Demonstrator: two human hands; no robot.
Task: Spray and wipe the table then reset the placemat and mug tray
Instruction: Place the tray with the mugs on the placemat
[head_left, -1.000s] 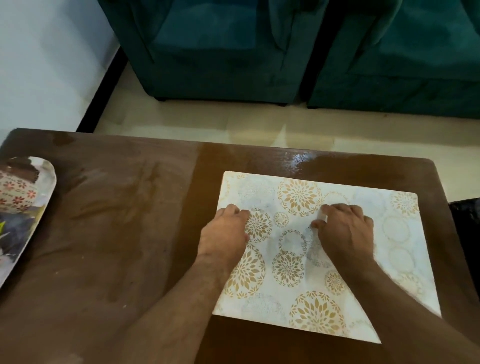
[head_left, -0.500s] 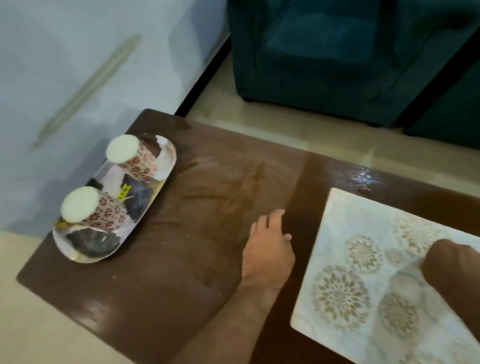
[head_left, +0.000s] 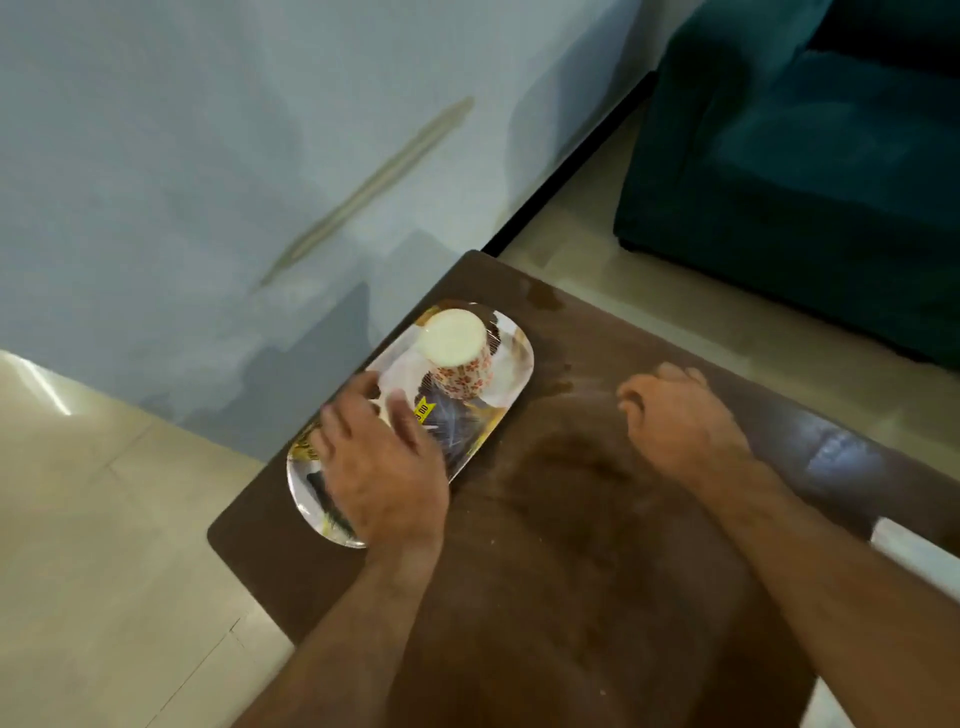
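Reaching: your left hand (head_left: 382, 462) covers the mug tray (head_left: 506, 382), fingers spread to grip it.
Right hand (head_left: 680, 418): fingers loosely curled, empty, above the counter (head_left: 571, 545).

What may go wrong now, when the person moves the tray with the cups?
1. The upside-down mug stands loose on the glossy tray; a quick pull might slide or topple it.
2. The tray lies near the table's corner edge, so a push outward may drop it.
3. The left hand covers the nearer mug and may knock it.
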